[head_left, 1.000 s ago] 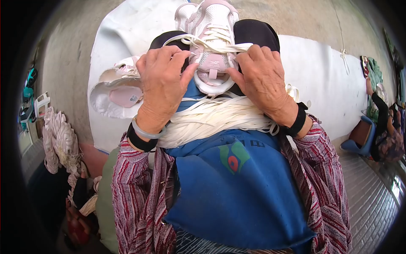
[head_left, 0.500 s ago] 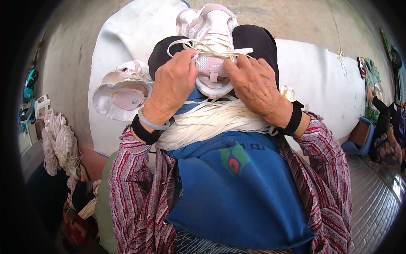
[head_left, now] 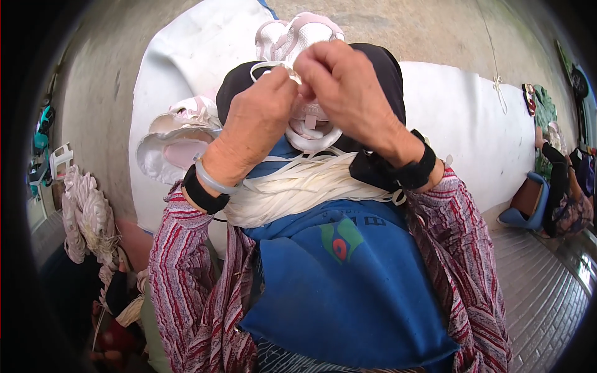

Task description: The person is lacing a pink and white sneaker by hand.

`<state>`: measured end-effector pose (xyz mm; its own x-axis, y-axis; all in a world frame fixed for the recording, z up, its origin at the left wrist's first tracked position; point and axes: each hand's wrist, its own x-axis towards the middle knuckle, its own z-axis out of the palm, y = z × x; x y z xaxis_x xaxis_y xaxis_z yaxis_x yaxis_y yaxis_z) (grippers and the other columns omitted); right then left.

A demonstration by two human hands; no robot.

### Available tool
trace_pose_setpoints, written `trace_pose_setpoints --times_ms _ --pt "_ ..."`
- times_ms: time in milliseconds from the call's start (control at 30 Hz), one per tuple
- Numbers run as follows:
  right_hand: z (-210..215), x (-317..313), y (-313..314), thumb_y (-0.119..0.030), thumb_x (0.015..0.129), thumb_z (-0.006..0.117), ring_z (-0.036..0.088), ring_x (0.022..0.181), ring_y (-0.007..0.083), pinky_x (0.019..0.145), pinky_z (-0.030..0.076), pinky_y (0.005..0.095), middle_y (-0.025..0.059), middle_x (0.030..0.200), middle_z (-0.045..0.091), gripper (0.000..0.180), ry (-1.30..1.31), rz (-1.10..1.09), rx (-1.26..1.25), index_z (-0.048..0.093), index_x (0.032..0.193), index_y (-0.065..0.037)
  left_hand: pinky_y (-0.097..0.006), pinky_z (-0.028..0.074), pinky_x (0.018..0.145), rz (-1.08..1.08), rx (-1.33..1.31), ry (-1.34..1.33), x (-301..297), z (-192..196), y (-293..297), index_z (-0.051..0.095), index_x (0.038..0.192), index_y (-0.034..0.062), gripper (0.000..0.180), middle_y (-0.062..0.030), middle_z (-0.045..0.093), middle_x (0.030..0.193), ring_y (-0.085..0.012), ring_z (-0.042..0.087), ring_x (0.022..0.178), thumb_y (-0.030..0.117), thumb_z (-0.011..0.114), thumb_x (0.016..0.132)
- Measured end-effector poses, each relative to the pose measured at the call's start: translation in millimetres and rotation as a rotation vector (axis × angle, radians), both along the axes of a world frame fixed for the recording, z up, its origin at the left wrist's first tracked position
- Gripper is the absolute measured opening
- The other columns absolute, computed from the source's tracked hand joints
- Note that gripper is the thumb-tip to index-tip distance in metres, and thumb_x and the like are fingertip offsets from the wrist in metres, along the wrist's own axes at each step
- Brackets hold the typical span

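Observation:
A white and pink sneaker point(head_left: 315, 30) is held between my knees, its collar toward me. My left hand point(head_left: 261, 109) is closed in a pinch on a cream shoelace point(head_left: 267, 64) over the laced front, and a loop sticks out beyond its fingers. My right hand point(head_left: 348, 84) is closed beside it, fingers bent down at the same lace; its fingertips are partly hidden. The hands cover most of the lacing. Across my lap, on a blue apron point(head_left: 354, 280), lies a thick bundle of loose cream laces point(head_left: 292, 189). Another sneaker point(head_left: 269, 40) shows just behind the first.
On the white sheet point(head_left: 454, 118) at the left rests a pink-lined shoe upper point(head_left: 180, 152). Farther left hangs a cluster of pale shoes point(head_left: 90, 214). A blue and brown chair point(head_left: 525, 202) and another person point(head_left: 569, 205) are at the far right.
My right hand has moved left and away from me, from the lace's right end to beside my left hand. The stretched lace ends are now mostly covered.

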<state>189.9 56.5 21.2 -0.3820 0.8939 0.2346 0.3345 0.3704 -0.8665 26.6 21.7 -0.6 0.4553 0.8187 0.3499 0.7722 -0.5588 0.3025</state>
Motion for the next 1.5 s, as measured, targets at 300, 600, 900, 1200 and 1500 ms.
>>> trace_pose_setpoints --times_ms 300,600,900,1200,1500 --pt "-19 19 65 -0.022 0.094 0.056 0.067 0.071 0.0161 0.061 0.054 0.0262 0.0146 0.086 0.064 0.034 0.110 -0.178 -0.455 0.056 0.111 0.008 -0.023 0.054 0.060 0.376 -0.667 -0.808 -4 -1 75 0.065 0.094 -0.0043 0.018 -0.0077 0.068 0.079 -0.0106 0.063 0.064 0.013 0.062 0.092" --pt "-49 20 56 -0.031 0.090 0.057 0.061 0.091 0.0419 0.084 0.047 0.0478 0.0241 0.094 0.063 0.044 -0.534 -0.146 0.093 0.052 0.116 0.004 -0.023 0.049 0.061 0.444 -0.318 -0.651 -19 -5 68 0.062 0.082 -0.0016 0.019 -0.0047 0.063 0.072 -0.0099 0.060 0.066 0.016 0.066 0.089" --pt "-35 14 71 -0.043 0.082 0.064 0.066 0.082 0.0310 0.075 0.050 0.0382 0.0203 0.093 0.067 0.064 -0.376 -0.029 -0.281 0.054 0.121 0.007 -0.035 0.049 0.072 0.151 -0.515 -0.435 -10 2 -58 0.065 0.096 -0.0005 0.022 -0.0139 0.066 0.087 -0.0248 0.063 0.080 0.017 0.069 0.084" --pt "-19 19 72 -0.036 0.084 0.070 0.056 0.076 0.0109 0.065 0.044 0.0266 0.0041 0.083 0.064 0.041 -0.109 0.029 -0.373 0.067 0.102 0.001 -0.044 0.041 0.080 0.060 -0.399 -0.240 12 -19 -73 0.063 0.101 0.0030 0.031 -0.0143 0.060 0.090 -0.0323 0.059 0.090 0.027 0.068 0.082" --pt "-15 4 55 -0.038 0.104 0.037 0.063 0.103 0.0166 0.088 0.053 0.0295 0.0084 0.118 0.063 0.050 0.757 0.072 -1.059 0.049 0.131 0.002 -0.040 0.049 0.067 0.107 -0.799 -0.711 -10 8 -66 0.068 0.094 0.0014 0.029 -0.0154 0.066 0.075 -0.0280 0.063 0.070 0.029 0.061 0.089"
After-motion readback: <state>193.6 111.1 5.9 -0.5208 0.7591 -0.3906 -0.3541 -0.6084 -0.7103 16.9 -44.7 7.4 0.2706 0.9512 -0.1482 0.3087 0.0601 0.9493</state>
